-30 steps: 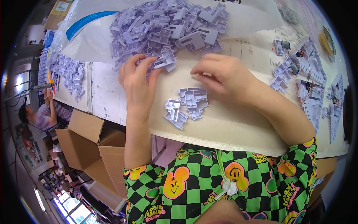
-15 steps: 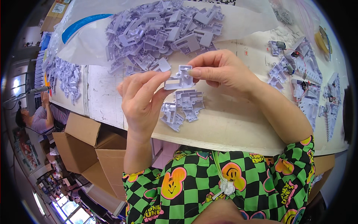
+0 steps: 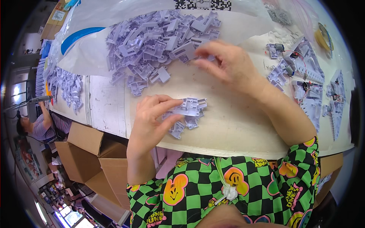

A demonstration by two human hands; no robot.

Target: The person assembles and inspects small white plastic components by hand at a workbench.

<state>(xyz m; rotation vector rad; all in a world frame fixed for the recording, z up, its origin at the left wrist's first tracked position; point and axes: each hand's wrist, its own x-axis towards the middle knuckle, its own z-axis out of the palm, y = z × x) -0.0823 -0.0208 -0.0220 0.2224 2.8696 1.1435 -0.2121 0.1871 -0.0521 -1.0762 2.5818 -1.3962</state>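
My left hand (image 3: pixel 154 117) pinches a pale lilac moulded plastic part (image 3: pixel 192 107) between thumb and fingertips at its left side. The part lies on or just over a small group of similar parts (image 3: pixel 177 131) on the table in front of me; the hand and the part partly hide that group. My right hand (image 3: pixel 228 62) is up at the right edge of a large heap of such plastic parts (image 3: pixel 152 45). Its thumb and fingers are apart and slightly blurred, with nothing seen between them.
At the right lie white toothed assemblies (image 3: pixel 310 64) with small motors and wires, near a yellow tape roll (image 3: pixel 323 40). Another parts pile (image 3: pixel 70 89) is at the left, where a person (image 3: pixel 40 123) sits. An open cardboard box (image 3: pixel 89 155) stands below the table edge.
My right hand has let go of the plastic part and moved up toward the heap. My left hand has lowered the part toward me, over the small group.
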